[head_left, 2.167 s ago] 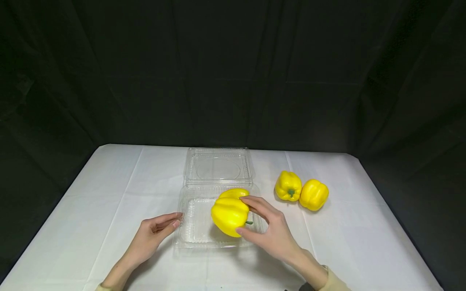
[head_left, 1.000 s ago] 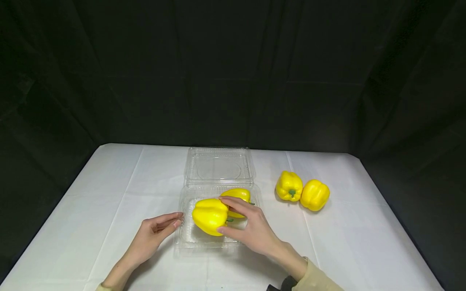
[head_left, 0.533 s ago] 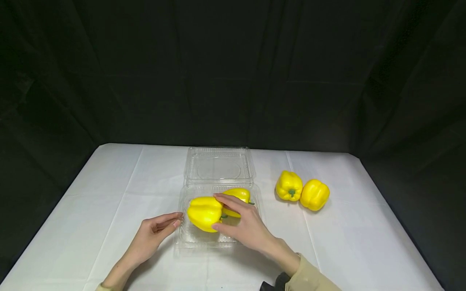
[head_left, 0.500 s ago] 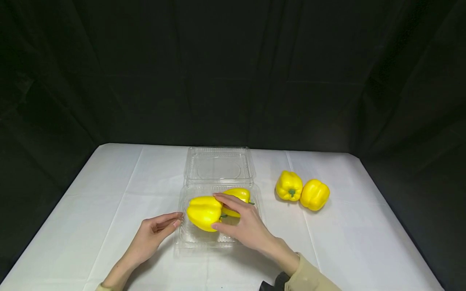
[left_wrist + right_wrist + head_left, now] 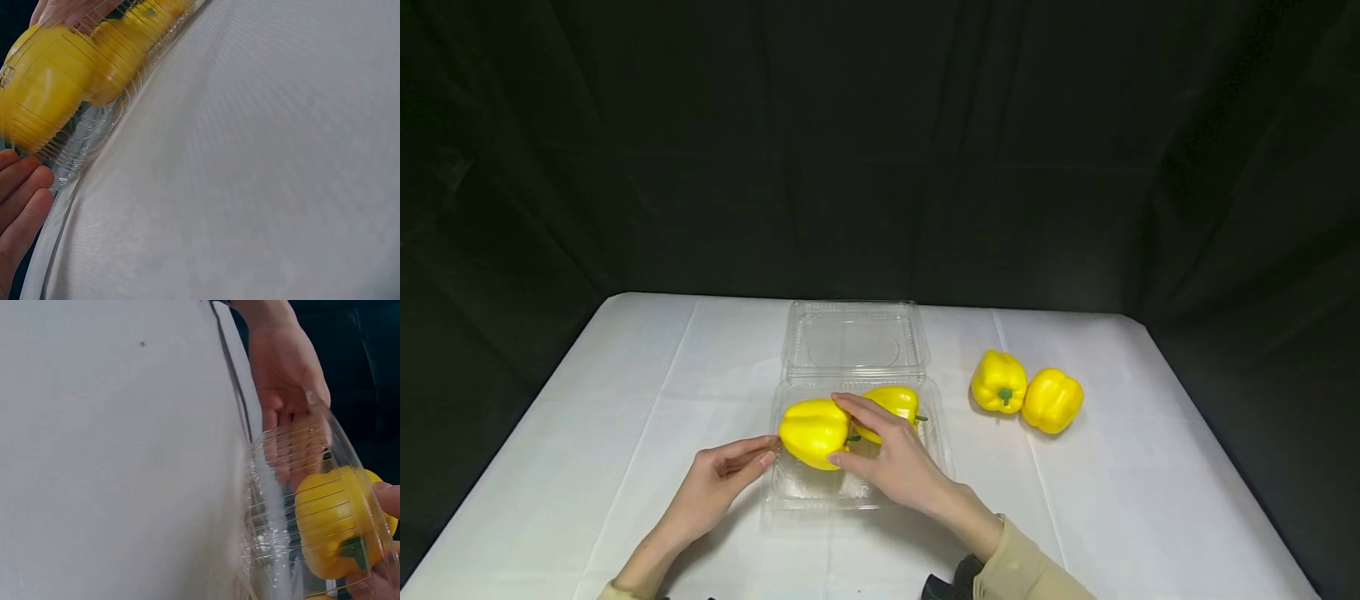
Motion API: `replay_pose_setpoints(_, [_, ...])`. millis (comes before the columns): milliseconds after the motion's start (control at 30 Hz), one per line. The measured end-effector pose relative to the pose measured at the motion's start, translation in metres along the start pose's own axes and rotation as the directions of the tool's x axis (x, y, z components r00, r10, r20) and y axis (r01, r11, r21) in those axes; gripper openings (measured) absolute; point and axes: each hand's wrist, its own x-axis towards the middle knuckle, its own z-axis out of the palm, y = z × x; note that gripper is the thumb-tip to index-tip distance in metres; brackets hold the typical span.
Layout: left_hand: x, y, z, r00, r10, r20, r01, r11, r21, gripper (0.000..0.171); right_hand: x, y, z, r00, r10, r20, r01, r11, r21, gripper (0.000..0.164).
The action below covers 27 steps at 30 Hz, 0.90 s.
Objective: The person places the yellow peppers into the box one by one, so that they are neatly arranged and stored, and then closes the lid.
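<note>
My right hand (image 5: 898, 462) pinches a yellow bell pepper (image 5: 815, 433) with thumb and fingers near its green stem. This pepper is over the left part of the base of a clear plastic clamshell container (image 5: 865, 493). A second yellow pepper (image 5: 898, 402) lies in the base at the back right, partly behind my right hand. My left hand (image 5: 711, 483) is at the container's left side, fingertips right at the wall. In the left wrist view, the fingers (image 5: 25, 212) are fairly straight outside the ribbed wall, and the held pepper (image 5: 47, 87) shows through it.
Two more yellow peppers (image 5: 998, 382) sit side by side to the right of the container. The container's lid (image 5: 853, 337) lies folded back, away from me. A white cloth (image 5: 625, 417) covers the table, with black curtains (image 5: 880, 167) behind.
My right hand has carried its pepper leftward over the container base, close to the left wall. More of the second pepper now shows. My left hand has stayed at the container's left side.
</note>
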Motion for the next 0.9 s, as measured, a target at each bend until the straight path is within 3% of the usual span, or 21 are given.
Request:
replay_pose_setpoints(200, [-0.0002,0.0016,-0.0002,1.0,0.003,0.001,-0.003,1.0,0.002,0.038,0.0001,0.0015,0.0017,1.0,0.005,0.009,-0.005,0.998,-0.069,0.069])
replay_pose_setpoints(567, [0.0008,0.0019,-0.0006,1.0,0.025,-0.005,-0.025,1.0,0.001,0.037,0.0005,0.0026,0.0027,0.999,-0.018,0.027,0.021,0.994,-0.106,0.07])
replay_pose_setpoints(900, [-0.0004,0.0013,0.0004,1.0,0.008,-0.009,-0.008,1.0,0.005,0.038,0.0013,0.0027,0.0045,0.998,-0.014,0.055,0.023,0.982,-0.185,0.068])
